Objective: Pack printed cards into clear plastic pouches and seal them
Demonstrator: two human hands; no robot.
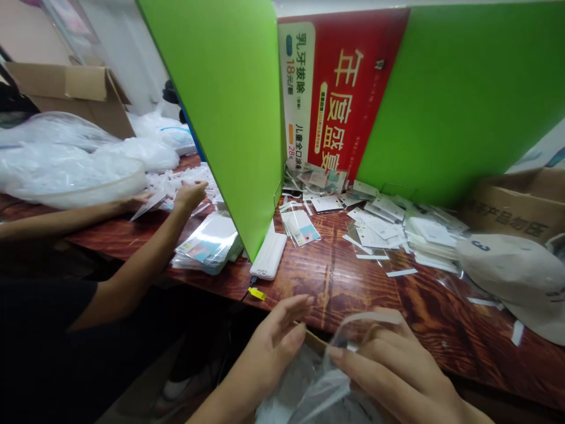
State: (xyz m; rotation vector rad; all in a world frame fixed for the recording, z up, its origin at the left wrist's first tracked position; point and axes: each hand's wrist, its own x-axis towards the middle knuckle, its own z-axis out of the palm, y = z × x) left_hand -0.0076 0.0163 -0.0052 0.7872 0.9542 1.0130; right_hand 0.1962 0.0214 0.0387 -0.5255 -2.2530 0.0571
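My right hand (392,368) pinches the edge of a clear plastic bag (324,394) between thumb and fingers, just in front of the table edge. The bag hangs low at the bottom of the view, whitish inside; its contents I cannot make out. Beside it, my left hand (282,335) is held with fingers stretched and the thumb apart, with nothing seen in it. On the table beyond lie a flat packet with a printed card (300,227), loose white cards in clear sleeves (375,227) and a stack of them (432,235).
A green divider (238,118) splits the table (326,282), with a white power bank (269,256) at its foot. A cap (512,271) and a cardboard box (512,206) stand right. Left, a co-worker's hands (189,197) work near stacked packets (209,241) and large plastic bags (66,159).
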